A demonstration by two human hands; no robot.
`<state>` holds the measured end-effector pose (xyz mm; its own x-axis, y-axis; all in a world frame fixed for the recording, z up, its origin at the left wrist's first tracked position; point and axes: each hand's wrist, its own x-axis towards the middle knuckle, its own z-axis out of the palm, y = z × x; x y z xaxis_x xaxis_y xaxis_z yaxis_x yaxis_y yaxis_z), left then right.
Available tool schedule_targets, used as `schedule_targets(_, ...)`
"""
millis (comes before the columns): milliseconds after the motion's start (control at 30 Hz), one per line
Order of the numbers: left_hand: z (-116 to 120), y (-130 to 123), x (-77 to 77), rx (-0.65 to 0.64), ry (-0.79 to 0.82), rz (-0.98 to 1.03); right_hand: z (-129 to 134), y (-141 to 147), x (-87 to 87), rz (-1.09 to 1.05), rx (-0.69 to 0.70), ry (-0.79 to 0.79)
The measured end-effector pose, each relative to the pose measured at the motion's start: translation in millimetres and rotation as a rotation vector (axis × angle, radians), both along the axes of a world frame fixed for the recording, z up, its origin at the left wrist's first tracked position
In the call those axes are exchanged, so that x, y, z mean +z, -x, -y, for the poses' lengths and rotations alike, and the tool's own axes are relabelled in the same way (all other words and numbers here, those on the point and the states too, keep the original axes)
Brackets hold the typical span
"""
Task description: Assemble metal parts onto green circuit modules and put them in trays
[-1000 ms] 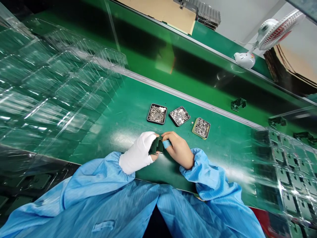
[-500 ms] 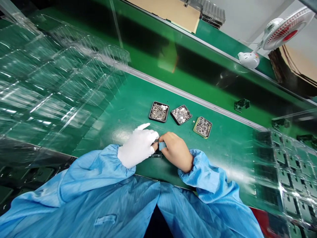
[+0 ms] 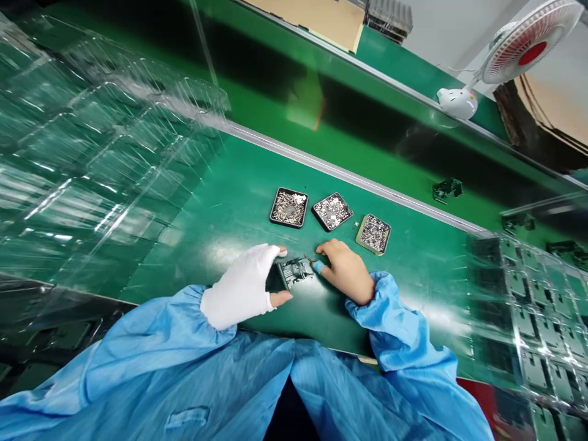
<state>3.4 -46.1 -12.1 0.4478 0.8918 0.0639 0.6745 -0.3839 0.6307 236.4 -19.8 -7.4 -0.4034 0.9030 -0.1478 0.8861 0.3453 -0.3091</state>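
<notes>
A small dark metal assembly (image 3: 296,272) lies on the green table between my hands. My left hand (image 3: 243,283), in a white glove with bare fingertips, is spread around its left side, thumb and fingers apart, holding nothing. My right hand (image 3: 345,269), bare with a blue wrap on one finger, is at the assembly's right edge. Its fingers are bent near a thin part there; whether they grip it is too small to tell. Beyond the hands sit a left tray (image 3: 272,215), a middle tray (image 3: 327,226) and a yellowish-edged right tray (image 3: 359,237), all holding small metal parts.
Clear plastic trays (image 3: 114,141) are stacked at the left. More trays with dark parts (image 3: 528,306) stand at the right. A metal rail (image 3: 358,179) crosses behind the small trays. A white fan (image 3: 530,52) stands on the upper shelf.
My hands have moved apart, uncovering the assembly between them. My left hand has opened and shifted left; my right hand has moved right. The camera view has shifted slightly.
</notes>
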Motion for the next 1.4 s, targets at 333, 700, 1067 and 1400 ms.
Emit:
schedule_targets(333,-4.0,1.1,-7.2,0.022,0.063,-0.102,4.9,7.1,-7.9,0.021,0.101,-0.006)
schedule_targets(700,-13.2,7.8,-6.5,-0.053,0.071,-0.053,7.7,5.0,-8.0,-0.218,0.173,0.143)
schedule_targets(1067,-13.7,7.9,-6.7,-0.07,0.049,-0.066,5.8,2.5,-1.4,-0.284,0.121,0.257)
schedule_targets(1400,-13.2,8.2,-8.5,-0.073,0.028,-0.046,19.4,18.4,9.9,0.073,0.144,0.223)
